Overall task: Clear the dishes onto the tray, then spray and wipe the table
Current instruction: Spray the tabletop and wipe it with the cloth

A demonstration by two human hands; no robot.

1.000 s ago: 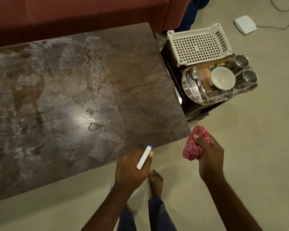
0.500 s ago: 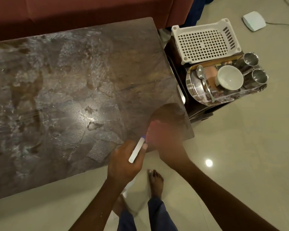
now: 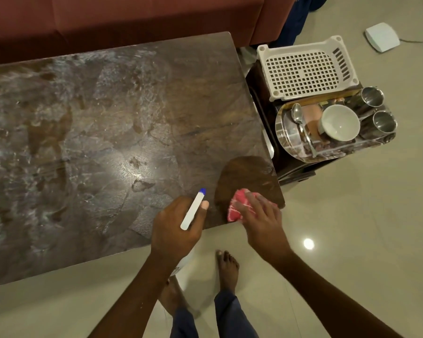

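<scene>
A spray bottle (image 3: 193, 211) is gripped by the left hand (image 3: 175, 230). A red cloth (image 3: 237, 207) is pressed onto the bench (image 3: 108, 118) by the flat right hand (image 3: 261, 220).

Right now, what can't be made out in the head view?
- Spray bottle: the body is hidden under the left hand, so the fill level cannot be told.
- Cloth: mostly covered by the right hand pressing it.
- Table: the left end is cut off by the frame edge.
- Tray: reflections blur what lies beside the bowl.
</scene>
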